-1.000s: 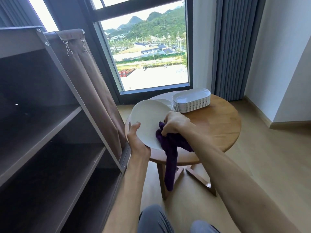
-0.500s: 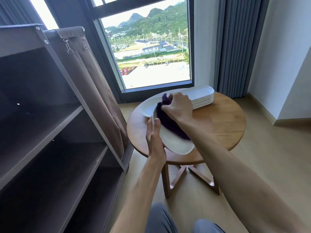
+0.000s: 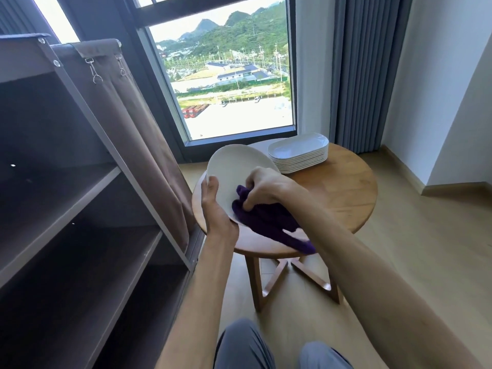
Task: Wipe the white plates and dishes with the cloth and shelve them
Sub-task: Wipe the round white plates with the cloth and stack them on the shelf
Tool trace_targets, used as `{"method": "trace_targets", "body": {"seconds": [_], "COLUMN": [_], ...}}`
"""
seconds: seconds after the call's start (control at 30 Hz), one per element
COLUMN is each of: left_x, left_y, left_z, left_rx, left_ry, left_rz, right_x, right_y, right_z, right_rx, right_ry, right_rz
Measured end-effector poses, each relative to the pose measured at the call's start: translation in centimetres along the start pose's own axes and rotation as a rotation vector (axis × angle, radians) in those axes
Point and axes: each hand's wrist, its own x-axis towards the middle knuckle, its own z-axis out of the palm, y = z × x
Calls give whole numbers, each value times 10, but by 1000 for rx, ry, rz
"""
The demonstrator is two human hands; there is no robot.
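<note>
One round white plate [image 3: 234, 171] is being held tilted above the counter [image 3: 346, 198]; one stack of oblong white dishes [image 3: 298, 153] is sitting on that counter, roughly nine by the visible rims; one purple cloth [image 3: 269, 222] is showing; two hands, left hand [image 3: 215, 209] and right hand [image 3: 266, 187], are working.

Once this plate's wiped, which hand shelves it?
Probably the left hand: it already grips the white plate by its rim and is on the shelf unit side. The right hand is busy gripping the purple cloth.
</note>
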Motion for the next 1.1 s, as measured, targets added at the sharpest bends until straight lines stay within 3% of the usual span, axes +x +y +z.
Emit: {"method": "trace_targets", "body": {"seconds": [0.07,0.17,0.33,0.43,0.53,0.67,0.8,0.97,1.1], "left_x": [-1,0,3,4,3,-2,-6,0,7], "left_y": [1,1,11,13,8,-1,-6,-14,-13], "left_z": [-5,-14,-32,-41,-35,-12,-3,-9,-17], "left_rx": [30,36,-240,-352,-342,-312,-268,-114,34], "left_ry": [-9,27,206,243,232,200,80,16,-35], "left_rz": [23,25,-137,-178,-227,-493,-668,-732,-655], "right_x": [1,3,6,9,7,-9,-19,-6,3], "right_y": [5,20,55,67,68,52,44,42,51], "right_z": [1,2,-1,-7,-4,3,4,-6,-4], "right_rx": [-63,-60,498,790,966,1130,1172,1048,1105], "right_ry": [11,231,649,770,700,543,517,730,551], "right_rz": [79,156,78,105,-62,-264,-156,-196,-100]}}
